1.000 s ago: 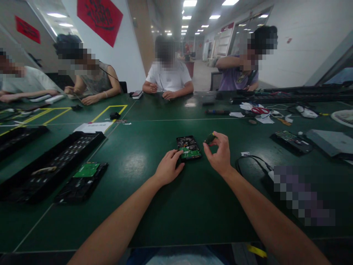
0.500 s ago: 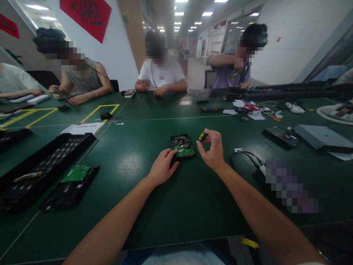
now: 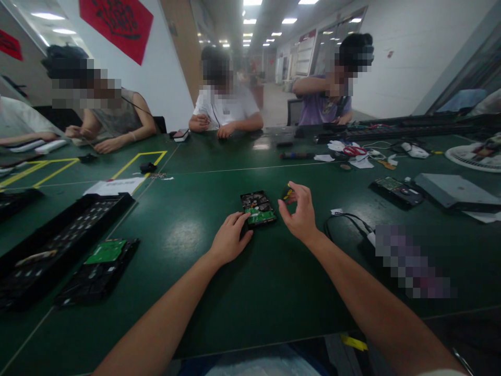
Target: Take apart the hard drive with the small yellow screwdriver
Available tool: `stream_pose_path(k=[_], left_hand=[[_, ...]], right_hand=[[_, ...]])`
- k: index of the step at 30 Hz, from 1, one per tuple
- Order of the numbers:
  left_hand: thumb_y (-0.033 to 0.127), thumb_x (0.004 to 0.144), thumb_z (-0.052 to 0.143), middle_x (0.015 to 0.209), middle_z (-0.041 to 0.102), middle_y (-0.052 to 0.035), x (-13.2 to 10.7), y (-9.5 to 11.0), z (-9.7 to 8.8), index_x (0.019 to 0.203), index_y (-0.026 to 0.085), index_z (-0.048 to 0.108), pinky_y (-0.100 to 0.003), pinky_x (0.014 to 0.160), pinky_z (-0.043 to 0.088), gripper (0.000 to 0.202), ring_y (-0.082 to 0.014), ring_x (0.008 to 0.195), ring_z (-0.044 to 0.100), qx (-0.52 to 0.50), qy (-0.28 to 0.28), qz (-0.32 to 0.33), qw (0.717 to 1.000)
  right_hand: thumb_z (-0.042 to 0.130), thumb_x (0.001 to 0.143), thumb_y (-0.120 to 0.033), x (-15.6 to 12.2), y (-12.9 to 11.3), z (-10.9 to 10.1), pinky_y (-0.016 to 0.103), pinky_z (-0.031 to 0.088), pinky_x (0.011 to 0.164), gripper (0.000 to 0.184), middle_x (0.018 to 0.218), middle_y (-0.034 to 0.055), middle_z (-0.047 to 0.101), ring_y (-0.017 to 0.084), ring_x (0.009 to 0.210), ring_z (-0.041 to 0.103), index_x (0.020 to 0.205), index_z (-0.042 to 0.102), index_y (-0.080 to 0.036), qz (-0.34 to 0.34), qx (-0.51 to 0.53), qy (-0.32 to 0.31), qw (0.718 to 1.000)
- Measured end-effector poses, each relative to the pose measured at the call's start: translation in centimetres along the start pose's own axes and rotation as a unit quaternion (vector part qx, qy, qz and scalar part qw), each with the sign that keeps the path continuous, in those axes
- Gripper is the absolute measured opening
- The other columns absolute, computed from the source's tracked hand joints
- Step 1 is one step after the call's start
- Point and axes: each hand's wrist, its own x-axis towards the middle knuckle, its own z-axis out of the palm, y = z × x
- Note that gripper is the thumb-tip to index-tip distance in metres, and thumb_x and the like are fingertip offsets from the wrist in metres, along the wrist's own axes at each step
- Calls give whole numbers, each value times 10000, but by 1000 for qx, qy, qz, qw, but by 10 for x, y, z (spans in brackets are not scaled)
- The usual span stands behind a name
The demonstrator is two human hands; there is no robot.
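On the green table in front of me lies a hard drive (image 3: 257, 201), its green circuit board on the near side and dark metal casing beyond. My left hand (image 3: 230, 237) rests at the drive's near left corner, fingertips on the board's edge and thumb along the near side. Just right of the drive, my right hand (image 3: 299, 211) is raised with thumb and fingers pinching a small black-and-yellow screwdriver (image 3: 288, 193). Its handle looks blurred, and I cannot make out its shaft. The screwdriver is apart from the drive.
Left of me are a long black tray (image 3: 66, 235) and a black casing with a green board (image 3: 105, 251). Another hard drive (image 3: 397, 192) and a grey metal box (image 3: 457, 190) lie right. A cable (image 3: 344, 215) curves beyond my right forearm. Several people sit opposite.
The screwdriver has turned within my right hand's fingers, showing less of its yellow. Both hands and the drive keep nearly the same places; the view has shifted slightly.
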Motion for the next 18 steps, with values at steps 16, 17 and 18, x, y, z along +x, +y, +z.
stream_pose_path(k=[16, 17, 18], left_hand=[[366, 984, 593, 1486, 533, -139, 1, 1, -2, 1533, 246, 444, -528, 1183, 432, 582, -318, 1421, 478, 0, -3, 0, 1000], [366, 982, 595, 1485, 534, -136, 1, 1, -2, 1533, 251, 443, -530, 1180, 437, 584, -319, 1420, 480, -1, -3, 0, 1000], [367, 981, 597, 1485, 535, -133, 1, 1, -2, 1534, 257, 442, -531, 1178, 440, 585, -319, 1419, 482, -2, -1, 1, 1000]], right_hand=[[625, 975, -231, 0, -2, 2, 451, 656, 842, 656, 1350, 122, 457, 247, 1078, 605, 1562, 353, -337, -6, 25, -7, 1000], [608, 982, -225, 0, -2, 2, 467, 653, 866, 657, 1362, 131, 458, 259, 1107, 602, 1575, 345, -331, -7, 24, -9, 1000], [594, 988, -220, 0, -2, 2, 476, 652, 881, 656, 1371, 135, 459, 263, 1118, 603, 1584, 340, -329, -8, 24, -9, 1000]])
